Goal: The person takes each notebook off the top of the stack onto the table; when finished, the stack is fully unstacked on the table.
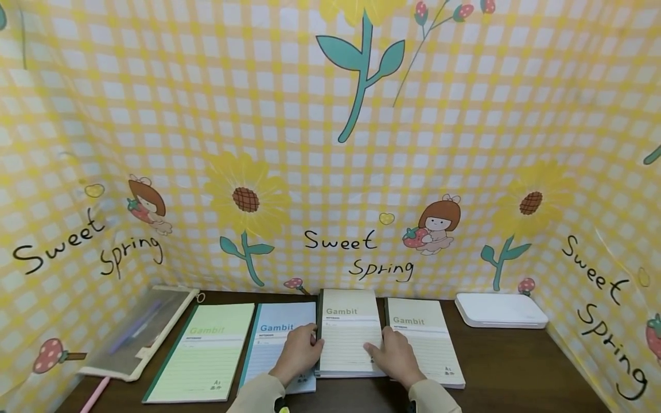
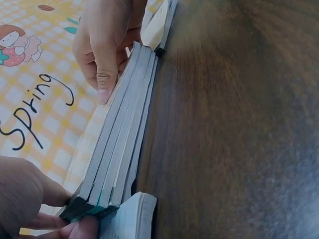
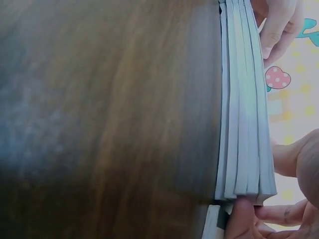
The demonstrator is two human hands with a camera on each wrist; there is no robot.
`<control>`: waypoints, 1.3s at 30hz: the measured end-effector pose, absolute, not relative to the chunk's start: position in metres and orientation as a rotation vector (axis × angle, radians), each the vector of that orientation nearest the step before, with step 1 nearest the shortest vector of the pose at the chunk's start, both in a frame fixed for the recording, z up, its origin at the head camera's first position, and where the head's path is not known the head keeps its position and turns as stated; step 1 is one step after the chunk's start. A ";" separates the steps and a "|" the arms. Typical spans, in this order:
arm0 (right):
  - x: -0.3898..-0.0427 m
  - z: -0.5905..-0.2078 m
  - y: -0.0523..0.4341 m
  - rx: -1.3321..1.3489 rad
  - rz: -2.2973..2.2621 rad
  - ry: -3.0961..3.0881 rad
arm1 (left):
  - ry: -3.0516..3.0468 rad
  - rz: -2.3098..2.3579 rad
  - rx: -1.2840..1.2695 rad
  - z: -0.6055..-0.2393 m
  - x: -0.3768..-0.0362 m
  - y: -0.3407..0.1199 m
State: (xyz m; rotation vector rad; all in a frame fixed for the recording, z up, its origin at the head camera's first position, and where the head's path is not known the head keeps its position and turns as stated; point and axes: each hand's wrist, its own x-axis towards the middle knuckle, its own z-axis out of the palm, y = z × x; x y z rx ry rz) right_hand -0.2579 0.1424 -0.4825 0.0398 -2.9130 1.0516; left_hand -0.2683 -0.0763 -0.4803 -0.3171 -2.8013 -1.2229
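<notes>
A stack of notebooks (image 1: 351,350) with a cream "Gambit" cover on top lies on the table in the middle of the head view. My left hand (image 1: 299,353) grips its left, dark-spined side, thumb over the top edge. On the opposite side my right hand (image 1: 395,357) holds the stack, its thumb on the cover. The left wrist view shows several page edges (image 2: 119,129) layered slightly unevenly, with left fingertips (image 2: 84,228) at the spine corner. In the right wrist view, right fingertips (image 3: 241,216) touch the stack's near corner.
To the left lie a blue notebook (image 1: 284,321), partly under my left hand, and a green notebook (image 1: 201,355). Another cream notebook (image 1: 428,338) lies right of the stack. A zippered mesh pouch (image 1: 139,332), a pink pen (image 1: 96,394) and a white case (image 1: 501,310) flank them.
</notes>
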 end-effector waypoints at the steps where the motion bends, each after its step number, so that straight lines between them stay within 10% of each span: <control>1: -0.258 -0.482 0.142 0.030 1.057 -2.917 | -2.805 -1.227 -0.318 -0.480 -0.268 -0.077; 27: -0.252 -0.468 0.178 -0.194 1.723 -2.646 | -2.869 -1.267 -0.278 -0.483 -0.270 -0.075; 39: -0.184 -0.463 0.262 -0.187 1.730 -2.745 | -2.875 -1.241 -0.285 -0.481 -0.270 -0.075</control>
